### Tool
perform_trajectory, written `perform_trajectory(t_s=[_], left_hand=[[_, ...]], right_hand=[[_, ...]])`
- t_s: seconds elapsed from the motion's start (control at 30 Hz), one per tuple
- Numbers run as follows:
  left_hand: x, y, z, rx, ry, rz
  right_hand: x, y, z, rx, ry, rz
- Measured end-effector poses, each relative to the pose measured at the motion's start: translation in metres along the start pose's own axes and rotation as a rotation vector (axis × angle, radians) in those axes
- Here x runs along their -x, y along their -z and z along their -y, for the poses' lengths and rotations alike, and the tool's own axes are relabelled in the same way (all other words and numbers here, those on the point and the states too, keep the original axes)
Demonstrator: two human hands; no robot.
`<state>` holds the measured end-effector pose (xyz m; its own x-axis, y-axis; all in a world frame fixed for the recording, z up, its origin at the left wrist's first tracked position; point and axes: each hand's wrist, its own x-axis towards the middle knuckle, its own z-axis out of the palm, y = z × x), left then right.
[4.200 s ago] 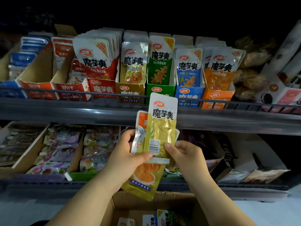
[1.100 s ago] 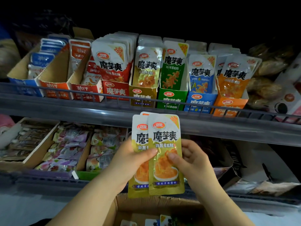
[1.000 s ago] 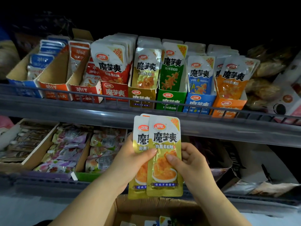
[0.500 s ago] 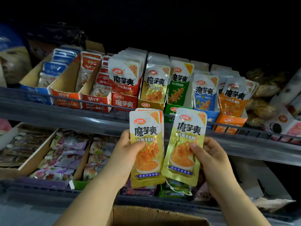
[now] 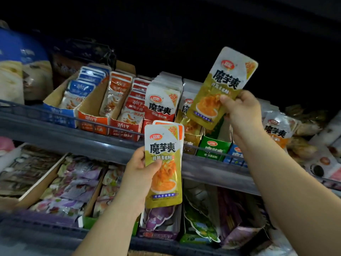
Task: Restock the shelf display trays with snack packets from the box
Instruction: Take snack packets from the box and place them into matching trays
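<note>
The right hand (image 5: 239, 109) is raised toward one o'clock, arm stretched up and forward, thumb and fingers pinching the lower right edge of a single yellow snack packet (image 5: 221, 85). That packet tilts with its top leaning right, hanging above the yellow display tray (image 5: 191, 140) on the upper shelf (image 5: 73, 137), not yet inside it.

The left hand (image 5: 140, 172) sits lower, near the centre at about six o'clock from the raised packet, forearm coming up from the bottom edge. Its thumb presses across the front of a small held stack (image 5: 163, 163) of the same kind of packets, the fingers wrapped behind and out of sight; an orange-topped packet peeks out behind the yellow front one. The stack stands upright in front of the shelf lip.

Around them, the upper shelf carries a row of trays: blue packets (image 5: 83, 85) at ten o'clock, orange-and-white ones (image 5: 116, 93) next, then a full red tray (image 5: 162, 104), with the green tray (image 5: 214, 148) and blue tray (image 5: 234, 154) partly hidden by the right forearm. An orange packet (image 5: 276, 128) shows at three o'clock. The wire rail (image 5: 55, 115) runs across the tray fronts. Below, the lower shelf holds purple packets (image 5: 73, 183) in cardboard trays. The supply box is barely visible at the bottom edge.
</note>
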<state>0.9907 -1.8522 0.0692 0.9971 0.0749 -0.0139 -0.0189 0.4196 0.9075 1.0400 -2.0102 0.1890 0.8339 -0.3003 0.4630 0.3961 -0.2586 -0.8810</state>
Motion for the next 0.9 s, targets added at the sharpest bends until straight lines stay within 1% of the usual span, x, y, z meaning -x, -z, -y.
perform_trajectory(t_s=[0.1, 0.2, 0.27, 0.43, 0.47, 0.53, 0.63, 0.7, 0.73, 0.77, 0.8, 0.9], left_hand=[[-0.002, 0.003, -0.001, -0.007, -0.015, 0.01], [-0.003, 0.005, -0.002, -0.007, -0.021, 0.023], [-0.005, 0.007, -0.002, -0.025, -0.036, 0.02], [-0.008, 0.011, -0.003, -0.062, -0.061, -0.001], [-0.008, 0.011, -0.003, -0.073, -0.063, -0.008], [-0.007, 0.011, -0.004, -0.099, -0.074, -0.02], [-0.007, 0.011, -0.004, -0.115, -0.087, -0.025], [-0.007, 0.01, -0.004, -0.114, -0.089, -0.036], [-0.007, 0.01, -0.004, -0.107, -0.088, -0.042], [-0.007, 0.009, -0.004, -0.097, -0.086, -0.047], [-0.007, 0.008, -0.004, -0.086, -0.084, -0.054], [-0.007, 0.005, -0.005, -0.055, -0.097, -0.074]], right_hand=[[-0.009, -0.011, -0.006, 0.12, 0.006, 0.056], [-0.013, -0.017, -0.021, 0.178, -0.108, 0.128], [-0.015, -0.018, -0.028, 0.234, -0.141, 0.179], [-0.009, -0.019, -0.035, 0.491, -0.04, 0.301], [-0.008, -0.02, -0.036, 0.533, -0.025, 0.294], [-0.006, -0.021, -0.038, 0.572, 0.011, 0.224], [-0.001, -0.02, -0.042, 0.504, 0.0, 0.068], [0.01, -0.016, -0.043, 0.468, 0.061, -0.044], [0.018, -0.014, -0.043, 0.444, 0.102, -0.065], [0.027, -0.013, -0.043, 0.424, 0.125, -0.044], [0.037, -0.014, -0.044, 0.408, 0.12, 0.019], [0.066, -0.018, -0.05, 0.356, 0.011, 0.319]])
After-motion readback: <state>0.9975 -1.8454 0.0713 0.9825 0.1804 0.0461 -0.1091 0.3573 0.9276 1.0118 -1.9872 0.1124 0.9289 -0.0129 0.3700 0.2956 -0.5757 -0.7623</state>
